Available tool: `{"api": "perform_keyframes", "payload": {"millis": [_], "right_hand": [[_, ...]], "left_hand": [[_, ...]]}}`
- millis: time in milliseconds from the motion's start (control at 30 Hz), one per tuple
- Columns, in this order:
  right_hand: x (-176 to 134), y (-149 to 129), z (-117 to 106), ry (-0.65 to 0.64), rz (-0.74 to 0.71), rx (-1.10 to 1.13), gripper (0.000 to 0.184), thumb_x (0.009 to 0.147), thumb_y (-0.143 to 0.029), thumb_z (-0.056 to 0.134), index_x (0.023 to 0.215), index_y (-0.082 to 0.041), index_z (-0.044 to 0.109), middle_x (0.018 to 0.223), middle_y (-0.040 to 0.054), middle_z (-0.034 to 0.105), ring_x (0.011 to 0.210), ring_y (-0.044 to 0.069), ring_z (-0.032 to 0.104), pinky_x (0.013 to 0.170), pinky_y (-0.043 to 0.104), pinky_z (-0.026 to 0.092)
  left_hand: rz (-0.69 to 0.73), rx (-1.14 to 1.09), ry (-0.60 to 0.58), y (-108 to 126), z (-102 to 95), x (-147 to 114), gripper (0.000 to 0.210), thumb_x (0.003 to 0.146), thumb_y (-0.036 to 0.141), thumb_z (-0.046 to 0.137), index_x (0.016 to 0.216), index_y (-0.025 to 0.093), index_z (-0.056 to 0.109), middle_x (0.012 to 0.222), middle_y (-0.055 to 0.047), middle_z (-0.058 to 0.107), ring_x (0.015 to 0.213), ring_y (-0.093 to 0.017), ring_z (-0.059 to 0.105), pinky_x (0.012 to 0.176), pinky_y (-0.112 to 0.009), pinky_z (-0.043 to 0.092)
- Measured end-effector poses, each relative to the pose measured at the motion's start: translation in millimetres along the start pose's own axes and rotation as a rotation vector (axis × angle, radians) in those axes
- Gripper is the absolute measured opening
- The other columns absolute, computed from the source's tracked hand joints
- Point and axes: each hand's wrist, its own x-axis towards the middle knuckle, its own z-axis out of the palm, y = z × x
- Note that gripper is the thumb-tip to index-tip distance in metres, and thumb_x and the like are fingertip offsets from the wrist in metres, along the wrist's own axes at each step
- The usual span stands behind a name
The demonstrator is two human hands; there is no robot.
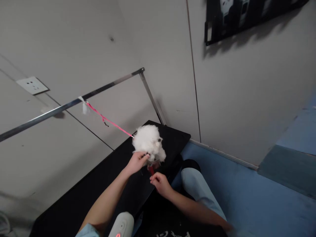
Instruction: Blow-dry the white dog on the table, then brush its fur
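A fluffy white dog (148,138) is on the black table, tethered by a pink leash (111,122). My left hand (137,162) is closed on the fur low on the dog's near side; exactly which part it holds is hard to make out. In my right hand (161,184) is the red handle of a pet brush (151,169). The head of the brush touches or lies very close to the dog's lower fur, where blur hides the detail.
A metal bar frame (111,85) rises over the black table (98,181), the leash tied to it. Walls stand behind, with a power socket (33,85) and a black tool rack (247,19). A white rounded device (122,225) with a red light is close below me.
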Motion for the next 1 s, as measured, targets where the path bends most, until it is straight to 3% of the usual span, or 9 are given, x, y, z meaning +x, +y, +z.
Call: {"api": "perform_keyframes", "payload": {"millis": [100,200,300,400,467,600,767,900,1000], "right_hand": [[3.8,-3.7,3.5,-0.029,0.025,0.183,0.015,0.075,-0.029,0.069,0.083,-0.025,0.056,0.081,-0.0003,0.072,0.071,0.018,0.067,0.068,0.031,0.051],[15.8,-9.9,3.4,-0.055,0.007,0.162,0.020,0.071,-0.026,0.071,0.086,-0.023,0.058,0.073,-0.0022,0.069,0.070,0.017,0.065,0.069,0.029,0.050],[17.9,-5.7,0.7,-0.141,0.167,0.143,0.017,0.069,-0.024,0.068,0.082,-0.022,0.059,0.064,-0.0038,0.065,0.060,0.016,0.061,0.058,0.026,0.046],[13.3,-6.3,-2.1,-0.311,0.358,0.097,0.018,0.066,-0.020,0.066,0.082,-0.021,0.058,0.064,-0.0036,0.066,0.055,0.015,0.061,0.052,0.024,0.044],[15.0,-16.1,-1.9,-0.379,0.346,0.068,0.016,0.066,-0.018,0.064,0.080,-0.021,0.058,0.065,-0.0031,0.066,0.056,0.015,0.061,0.052,0.023,0.044],[23.6,-32.6,2.9,-0.229,0.127,0.077,0.013,0.072,-0.018,0.062,0.084,-0.022,0.057,0.075,-0.0016,0.069,0.069,0.015,0.064,0.062,0.024,0.048],[14.5,-18.9,6.0,-0.397,0.400,-0.064,0.015,0.072,-0.017,0.063,0.080,-0.021,0.052,0.063,-0.0054,0.061,0.054,0.012,0.058,0.052,0.021,0.043],[27.4,-22.8,9.1,-0.293,0.224,-0.059,0.015,0.078,-0.016,0.062,0.090,-0.020,0.055,0.080,-0.0023,0.066,0.068,0.012,0.061,0.062,0.021,0.046],[37.3,-26.1,12.3,-0.294,0.337,-0.137,0.013,0.077,-0.014,0.062,0.084,-0.020,0.052,0.069,-0.0045,0.060,0.060,0.012,0.057,0.057,0.021,0.044]], "left_hand": [[0.044,-0.006,-0.137,4.2,-5.2,7.8,0.036,0.087,0.044,0.061,0.063,0.017,0.064,0.056,0.001,0.053,0.053,-0.013,0.044,0.053,-0.023,0.034],[0.064,-0.015,-0.114,8.4,-10.5,15.2,0.037,0.088,0.044,0.059,0.064,0.016,0.062,0.057,0.002,0.051,0.055,-0.012,0.041,0.055,-0.023,0.032],[0.075,-0.033,-0.123,9.7,-14.8,21.4,0.039,0.086,0.046,0.061,0.062,0.016,0.062,0.058,0.002,0.052,0.058,-0.012,0.042,0.059,-0.023,0.034],[0.043,-0.085,-0.103,9.4,-19.6,26.7,0.039,0.082,0.050,0.065,0.066,0.015,0.067,0.059,0.001,0.057,0.058,-0.012,0.044,0.060,-0.023,0.034],[0.018,-0.130,-0.077,9.8,-23.7,29.6,0.040,0.080,0.052,0.067,0.069,0.014,0.070,0.061,0.000,0.059,0.058,-0.012,0.045,0.060,-0.024,0.034],[-0.023,-0.242,-0.066,9.7,-32.9,33.0,0.044,0.077,0.056,0.070,0.072,0.013,0.073,0.062,-0.002,0.062,0.058,-0.013,0.047,0.060,-0.024,0.036],[-0.025,-0.286,-0.003,4.2,-40.6,32.6,0.048,0.077,0.060,0.072,0.075,0.012,0.076,0.067,-0.004,0.067,0.062,-0.014,0.052,0.064,-0.025,0.039],[-0.023,-0.230,-0.057,4.2,-41.7,32.0,0.050,0.077,0.061,0.071,0.077,0.012,0.078,0.062,-0.002,0.064,0.057,-0.012,0.048,0.059,-0.023,0.036],[-0.006,-0.221,0.009,6.1,-46.5,31.1,0.050,0.077,0.062,0.072,0.078,0.012,0.078,0.064,-0.003,0.065,0.058,-0.012,0.050,0.059,-0.023,0.036]]}}
